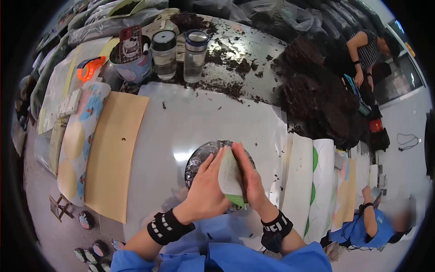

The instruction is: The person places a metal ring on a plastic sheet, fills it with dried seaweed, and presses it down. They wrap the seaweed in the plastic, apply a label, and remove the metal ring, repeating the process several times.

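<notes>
A folded or curved printed leaflet (230, 174), white with small text and a green lower edge, stands between my two palms. My left hand (207, 183) presses its left side with straight fingers. On the other side, my right hand (252, 179) lies along it, fingers pointing away from me. Under both hands sits a round dark disc in crinkled clear film (198, 159), partly hidden by them. That disc rests on a smooth pale sheet (158, 136) on the table. Black bands circle both my wrists.
Tan paper (113, 154) and patterned sheets (81, 145) lie left; white and green-printed sheets (321, 181) lie right. Two lidded bottles (164, 61) and a patterned bucket (133, 65) stand behind. Dark discs (326, 99) pile at back right. Two other people (367, 50) are at the right.
</notes>
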